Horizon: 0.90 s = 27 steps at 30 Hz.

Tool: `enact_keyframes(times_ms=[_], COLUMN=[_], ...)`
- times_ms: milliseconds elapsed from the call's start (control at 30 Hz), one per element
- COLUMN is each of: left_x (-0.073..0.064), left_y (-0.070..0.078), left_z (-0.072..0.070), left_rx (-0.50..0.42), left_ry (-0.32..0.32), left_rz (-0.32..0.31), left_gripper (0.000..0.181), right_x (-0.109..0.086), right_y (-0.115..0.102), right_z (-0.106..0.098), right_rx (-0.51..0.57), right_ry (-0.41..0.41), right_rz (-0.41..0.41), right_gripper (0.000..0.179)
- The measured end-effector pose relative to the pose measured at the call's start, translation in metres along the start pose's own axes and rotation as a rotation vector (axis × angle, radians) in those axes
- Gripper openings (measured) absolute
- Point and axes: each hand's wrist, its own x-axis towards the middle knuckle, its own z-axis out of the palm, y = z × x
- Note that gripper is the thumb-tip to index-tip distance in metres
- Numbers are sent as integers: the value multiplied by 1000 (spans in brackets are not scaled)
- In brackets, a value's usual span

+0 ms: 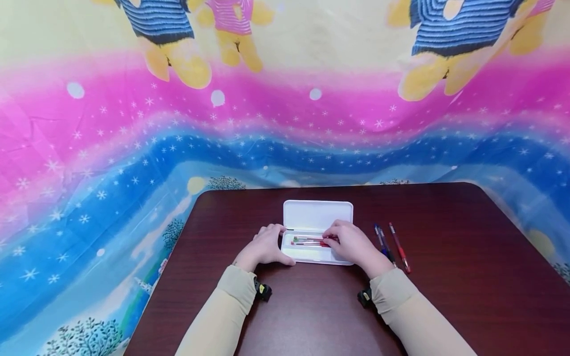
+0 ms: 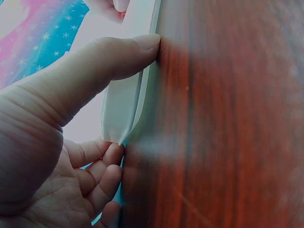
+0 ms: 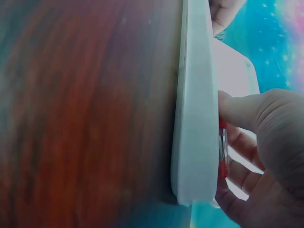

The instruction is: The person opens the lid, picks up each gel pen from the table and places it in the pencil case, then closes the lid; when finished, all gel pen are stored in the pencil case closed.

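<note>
Snowflake-print cloth [image 1: 285, 111] behind brown table [image 1: 311, 309]

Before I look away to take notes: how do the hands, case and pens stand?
Left hand gripping left end of open case. Right hand holding a red pen inside it. Loose pens close by that hand, possibly in its way.

1. Right hand [image 1: 352, 243] hides one end of the pens [image 1: 307, 243] in the white case [image 1: 307, 257].
2. Head view's edges crop the sleeves [image 1: 218, 311] and printed bears [image 1: 162, 24].
3. Markings on loose pens [image 1: 399, 247]: too small to read.
4. Right wrist view blurs the bench [image 3: 90, 118].
</note>
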Motion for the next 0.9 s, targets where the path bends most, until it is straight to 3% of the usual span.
enact_keyframes(times_ms=[533,700,900], left_x=[-2,-2,-2], left_y=[1,1,2], left_z=[-1,0,0], left_rx=[-10,-11,-9], left_ry=[3,-2,2], left_rz=[9,9,7], left_gripper=[104,104,103], right_x=[-2,-10,-27], right_y=[-2,1,7], right_z=[-3,-12,-38], right_rx=[-16,18,44], right_ry=[10,74,216], right_rz=[38,69,127], right_gripper=[16,19,25])
